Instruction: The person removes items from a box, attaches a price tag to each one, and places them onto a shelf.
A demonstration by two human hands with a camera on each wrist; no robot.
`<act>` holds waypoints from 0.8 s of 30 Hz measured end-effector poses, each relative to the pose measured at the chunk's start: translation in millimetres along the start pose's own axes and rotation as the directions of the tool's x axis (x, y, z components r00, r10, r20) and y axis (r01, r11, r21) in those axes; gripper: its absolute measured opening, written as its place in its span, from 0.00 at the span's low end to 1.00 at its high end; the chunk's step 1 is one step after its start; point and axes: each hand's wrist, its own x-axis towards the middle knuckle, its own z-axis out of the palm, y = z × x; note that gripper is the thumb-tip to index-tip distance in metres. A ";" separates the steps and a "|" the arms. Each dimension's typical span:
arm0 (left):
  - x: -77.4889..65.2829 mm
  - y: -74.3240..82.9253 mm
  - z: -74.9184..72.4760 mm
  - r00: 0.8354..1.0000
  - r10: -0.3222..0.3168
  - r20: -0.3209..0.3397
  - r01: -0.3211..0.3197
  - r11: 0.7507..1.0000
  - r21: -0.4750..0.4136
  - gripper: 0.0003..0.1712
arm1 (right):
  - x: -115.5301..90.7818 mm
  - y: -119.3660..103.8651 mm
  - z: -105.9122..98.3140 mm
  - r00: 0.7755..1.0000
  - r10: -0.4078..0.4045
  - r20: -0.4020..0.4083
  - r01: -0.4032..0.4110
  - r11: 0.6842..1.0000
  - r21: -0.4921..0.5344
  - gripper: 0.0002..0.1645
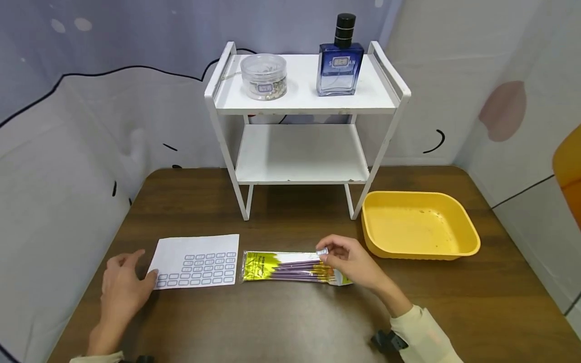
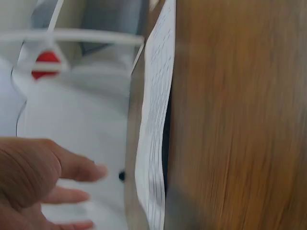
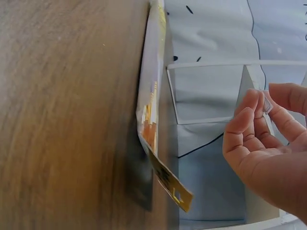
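In the head view my right hand [image 1: 347, 257] pinches a small label sticker [image 1: 322, 251] between thumb and fingers. That hand is over the right end of a clear pack of purple paintbrushes [image 1: 295, 267] with a yellow-green printed card. The right wrist view shows the sticker [image 3: 266, 106] at the fingertips, apart from the pack [image 3: 152, 86]. My left hand [image 1: 123, 287] has its fingers spread at the left edge of a white label sheet [image 1: 192, 259], thumb by its lower corner. Seen from the left wrist, the sheet [image 2: 156, 96] lies slightly bowed on the table.
Behind stands a white two-tier shelf [image 1: 299, 154]. Its top holds a labelled clear round jar [image 1: 264, 78] and a labelled blue perfume bottle [image 1: 340, 68]. A yellow tray [image 1: 419, 252] sits at the right on the brown wooden table [image 1: 254, 322].
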 end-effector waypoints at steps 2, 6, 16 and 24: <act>-5.3 15.7 11.5 0.977 0.170 -0.127 -0.171 0.985 0.003 0.34 | 1.0 1.8 2.5 1.000 0.013 0.003 -0.013 1.000 0.004 0.11; -17.5 53.4 37.3 0.831 0.536 -0.148 -0.533 0.844 0.065 0.34 | 3.7 4.8 8.1 0.999 0.033 -0.002 -0.033 0.999 -0.002 0.12; -50.2 116.2 90.8 0.607 0.760 0.233 -0.788 0.614 0.050 0.36 | 6.1 5.9 14.3 0.998 0.055 0.010 -0.055 0.998 -0.027 0.12; -52.1 119.5 103.2 0.592 0.751 0.293 -0.801 0.587 0.115 0.42 | 7.5 7.8 17.8 0.998 0.056 0.012 -0.056 0.998 -0.013 0.12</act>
